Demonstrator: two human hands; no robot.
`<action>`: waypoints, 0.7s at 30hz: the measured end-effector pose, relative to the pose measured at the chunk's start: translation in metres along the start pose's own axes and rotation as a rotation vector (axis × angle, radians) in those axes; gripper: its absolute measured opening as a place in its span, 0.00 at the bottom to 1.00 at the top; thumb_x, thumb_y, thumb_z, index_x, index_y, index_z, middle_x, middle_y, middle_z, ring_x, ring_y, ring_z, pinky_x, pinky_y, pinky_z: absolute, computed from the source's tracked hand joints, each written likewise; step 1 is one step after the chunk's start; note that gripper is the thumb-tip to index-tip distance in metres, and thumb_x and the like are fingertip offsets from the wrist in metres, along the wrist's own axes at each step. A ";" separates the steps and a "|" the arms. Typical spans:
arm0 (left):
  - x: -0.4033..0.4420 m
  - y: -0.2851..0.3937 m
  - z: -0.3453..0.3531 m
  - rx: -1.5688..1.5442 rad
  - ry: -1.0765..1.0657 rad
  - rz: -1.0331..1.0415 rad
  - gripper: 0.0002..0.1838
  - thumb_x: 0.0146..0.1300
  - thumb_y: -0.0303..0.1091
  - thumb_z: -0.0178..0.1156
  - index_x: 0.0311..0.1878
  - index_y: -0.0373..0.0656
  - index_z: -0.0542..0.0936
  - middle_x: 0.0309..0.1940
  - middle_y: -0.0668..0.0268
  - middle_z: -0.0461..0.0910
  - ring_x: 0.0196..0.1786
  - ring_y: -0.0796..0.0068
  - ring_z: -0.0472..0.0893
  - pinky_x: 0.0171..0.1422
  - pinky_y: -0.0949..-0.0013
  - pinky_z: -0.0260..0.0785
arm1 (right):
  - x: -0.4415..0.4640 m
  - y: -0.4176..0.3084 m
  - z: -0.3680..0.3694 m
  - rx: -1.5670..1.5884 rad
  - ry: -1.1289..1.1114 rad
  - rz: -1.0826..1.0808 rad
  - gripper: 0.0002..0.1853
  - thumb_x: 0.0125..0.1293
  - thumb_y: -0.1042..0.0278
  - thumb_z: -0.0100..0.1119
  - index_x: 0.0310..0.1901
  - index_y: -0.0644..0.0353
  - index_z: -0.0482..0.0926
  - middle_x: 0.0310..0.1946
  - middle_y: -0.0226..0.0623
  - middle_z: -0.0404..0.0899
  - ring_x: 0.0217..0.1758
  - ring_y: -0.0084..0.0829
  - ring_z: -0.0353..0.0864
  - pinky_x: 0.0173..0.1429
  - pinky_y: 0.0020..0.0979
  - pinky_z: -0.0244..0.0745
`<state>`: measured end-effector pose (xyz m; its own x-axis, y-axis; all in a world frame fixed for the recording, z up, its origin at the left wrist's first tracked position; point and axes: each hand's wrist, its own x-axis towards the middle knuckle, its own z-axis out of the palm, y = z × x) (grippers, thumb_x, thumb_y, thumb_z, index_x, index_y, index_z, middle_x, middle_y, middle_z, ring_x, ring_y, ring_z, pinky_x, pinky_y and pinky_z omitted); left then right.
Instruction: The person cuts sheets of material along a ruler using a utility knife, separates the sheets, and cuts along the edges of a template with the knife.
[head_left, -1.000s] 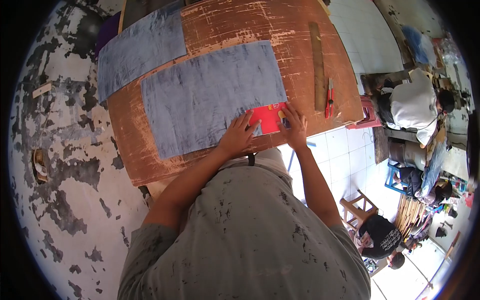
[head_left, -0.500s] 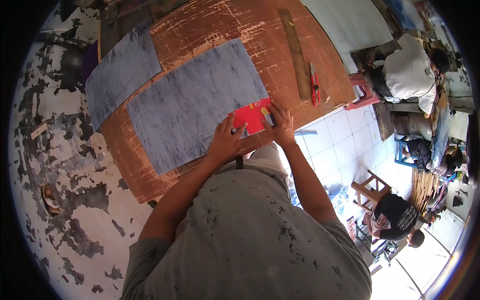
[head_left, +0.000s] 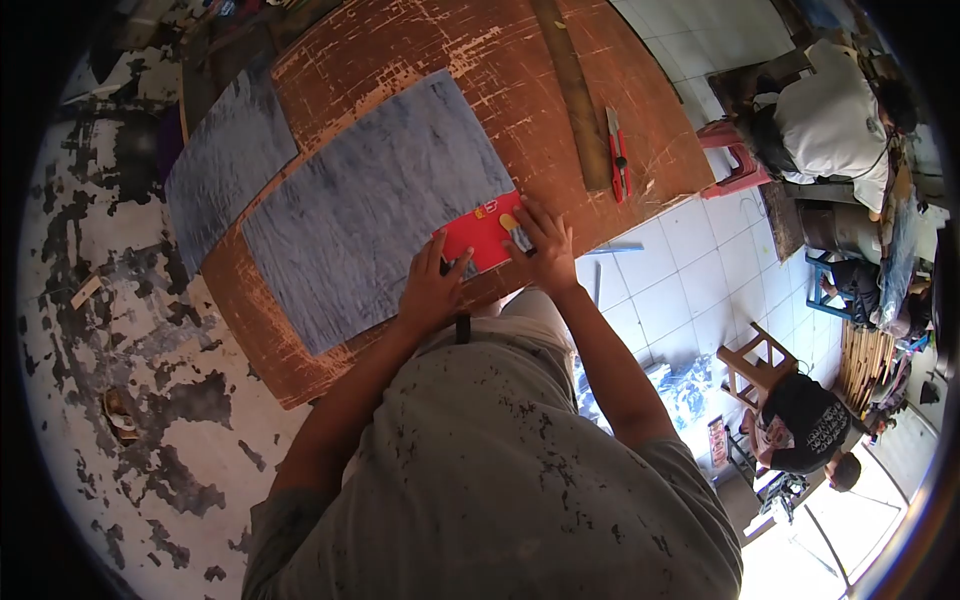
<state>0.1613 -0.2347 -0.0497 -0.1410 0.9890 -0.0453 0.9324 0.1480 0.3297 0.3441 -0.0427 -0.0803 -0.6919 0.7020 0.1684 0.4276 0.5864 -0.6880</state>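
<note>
Flat red rectangular card with yellow print (head_left: 474,238) lies at mottled blue-grey rectangular sheet (head_left: 370,190)'s near-right corner. Left hand (head_left: 432,287), right hand (head_left: 548,250): fingers spread on its ends, unclenched. Press evenly; keep edges aligned.

Left hand (head_left: 430,285), right hand (head_left: 546,246) on red card (head_left: 477,238) at grey sheet (head_left: 370,200) corner; cutter (head_left: 619,163) beside brown strip (head_left: 576,100) on table (head_left: 655,135).

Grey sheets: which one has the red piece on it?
The right-hand grey sheet: the red piece lies on its near right corner, under the left hand and right hand. The other grey sheet, farther left, shows none.
</note>
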 end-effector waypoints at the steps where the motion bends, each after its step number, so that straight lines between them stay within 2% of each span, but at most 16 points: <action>1: 0.000 0.000 0.000 -0.007 0.010 -0.005 0.33 0.71 0.34 0.63 0.80 0.52 0.74 0.83 0.37 0.57 0.80 0.36 0.65 0.80 0.40 0.64 | 0.000 0.000 0.000 0.002 0.003 -0.008 0.36 0.59 0.60 0.81 0.71 0.52 0.82 0.77 0.35 0.76 0.75 0.44 0.76 0.72 0.52 0.71; 4: 0.000 0.001 -0.002 -0.028 -0.023 -0.007 0.34 0.69 0.32 0.64 0.80 0.46 0.72 0.83 0.34 0.55 0.80 0.31 0.63 0.83 0.38 0.60 | 0.001 0.001 0.000 0.013 0.010 -0.018 0.35 0.60 0.59 0.81 0.71 0.53 0.82 0.77 0.35 0.76 0.76 0.44 0.76 0.72 0.52 0.70; 7: 0.002 0.003 -0.001 -0.023 -0.017 -0.022 0.38 0.65 0.35 0.68 0.79 0.47 0.72 0.83 0.33 0.54 0.79 0.30 0.64 0.82 0.37 0.61 | 0.000 0.001 0.000 0.005 -0.003 -0.012 0.34 0.62 0.57 0.79 0.70 0.54 0.82 0.78 0.35 0.75 0.78 0.43 0.73 0.72 0.52 0.71; 11: 0.001 0.005 -0.003 0.013 0.006 -0.027 0.37 0.64 0.35 0.68 0.79 0.52 0.74 0.83 0.35 0.57 0.79 0.36 0.67 0.81 0.40 0.63 | -0.002 0.005 0.003 0.023 0.006 -0.021 0.34 0.64 0.54 0.78 0.71 0.54 0.81 0.78 0.34 0.74 0.80 0.42 0.72 0.70 0.53 0.72; 13: 0.002 0.006 -0.007 -0.025 -0.038 -0.026 0.43 0.60 0.40 0.74 0.80 0.48 0.72 0.83 0.32 0.55 0.79 0.30 0.65 0.81 0.37 0.61 | -0.002 0.005 0.004 0.023 -0.001 -0.016 0.34 0.64 0.54 0.78 0.71 0.54 0.81 0.78 0.34 0.74 0.80 0.42 0.72 0.71 0.53 0.72; 21: 0.001 0.002 0.001 0.017 0.018 -0.010 0.37 0.66 0.34 0.67 0.80 0.50 0.72 0.82 0.36 0.57 0.79 0.32 0.65 0.81 0.39 0.62 | -0.001 0.006 0.005 0.036 0.007 -0.024 0.36 0.62 0.57 0.81 0.71 0.54 0.81 0.78 0.34 0.74 0.80 0.44 0.72 0.75 0.54 0.69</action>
<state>0.1637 -0.2331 -0.0496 -0.1561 0.9872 -0.0311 0.9365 0.1580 0.3131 0.3442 -0.0417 -0.0882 -0.6975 0.6908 0.1904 0.3896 0.5887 -0.7083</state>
